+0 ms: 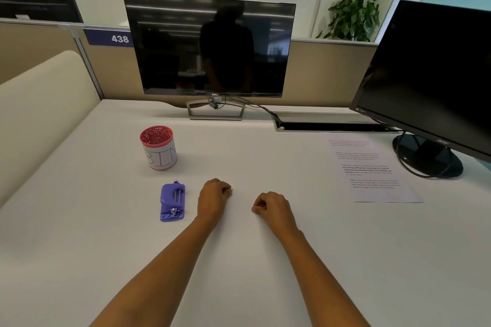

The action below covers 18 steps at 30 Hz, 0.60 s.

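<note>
purple device (172, 202), red-rimmed white bin (159, 148)

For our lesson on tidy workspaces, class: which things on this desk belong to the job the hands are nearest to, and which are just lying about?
Probably the job:
purple tool, nearest the left hand; cup marked BIN; right hand, curled, holding nothing.

Just lying about:
printed sheet; Dell monitor; black monitor at right; potted plant.
</note>
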Each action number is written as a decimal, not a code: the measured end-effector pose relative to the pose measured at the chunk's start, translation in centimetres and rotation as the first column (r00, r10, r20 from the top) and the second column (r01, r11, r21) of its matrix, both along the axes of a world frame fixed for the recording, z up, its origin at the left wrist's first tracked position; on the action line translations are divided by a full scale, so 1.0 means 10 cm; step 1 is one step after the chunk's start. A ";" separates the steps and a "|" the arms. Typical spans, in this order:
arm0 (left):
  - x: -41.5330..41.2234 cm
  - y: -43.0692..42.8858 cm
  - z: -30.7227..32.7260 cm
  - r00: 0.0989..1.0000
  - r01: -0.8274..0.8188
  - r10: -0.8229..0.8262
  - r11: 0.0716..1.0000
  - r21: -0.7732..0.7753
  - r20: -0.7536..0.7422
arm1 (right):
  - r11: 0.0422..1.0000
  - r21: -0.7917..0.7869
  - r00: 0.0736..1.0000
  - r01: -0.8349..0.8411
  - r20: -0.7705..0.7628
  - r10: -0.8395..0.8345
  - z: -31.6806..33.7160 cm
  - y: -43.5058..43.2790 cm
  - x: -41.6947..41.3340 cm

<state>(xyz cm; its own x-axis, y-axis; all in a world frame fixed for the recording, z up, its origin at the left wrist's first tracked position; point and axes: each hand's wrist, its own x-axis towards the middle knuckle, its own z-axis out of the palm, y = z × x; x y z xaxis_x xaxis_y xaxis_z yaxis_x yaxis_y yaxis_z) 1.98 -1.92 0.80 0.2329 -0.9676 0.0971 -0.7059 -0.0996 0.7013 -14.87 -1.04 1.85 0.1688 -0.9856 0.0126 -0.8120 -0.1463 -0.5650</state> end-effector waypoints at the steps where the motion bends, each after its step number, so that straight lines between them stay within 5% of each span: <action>1: 0.00 0.00 0.00 1.000 0.002 -0.002 1.000 0.005 0.003 | 1.000 -0.004 1.000 -0.004 -0.022 0.004 0.00 0.00 0.00; 9: -0.04 -0.07 0.05 1.000 0.009 -0.010 0.999 0.040 0.030 | 0.996 0.072 0.988 -0.047 -0.146 0.057 -0.01 -0.03 0.07; 18: -0.07 -0.25 0.18 0.989 0.027 -0.057 0.978 0.206 0.139 | 0.990 0.107 0.992 -0.093 -0.071 0.101 -0.01 -0.02 -0.02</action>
<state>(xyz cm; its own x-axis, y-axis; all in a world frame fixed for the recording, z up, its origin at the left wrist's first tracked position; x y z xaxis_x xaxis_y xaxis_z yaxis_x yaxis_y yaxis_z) 1.27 -4.37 2.57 0.1896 -0.9791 -0.0732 -0.8041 -0.1977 0.5606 -15.05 -1.24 1.77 0.2606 -0.9597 -0.1047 -0.8377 -0.1709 -0.5186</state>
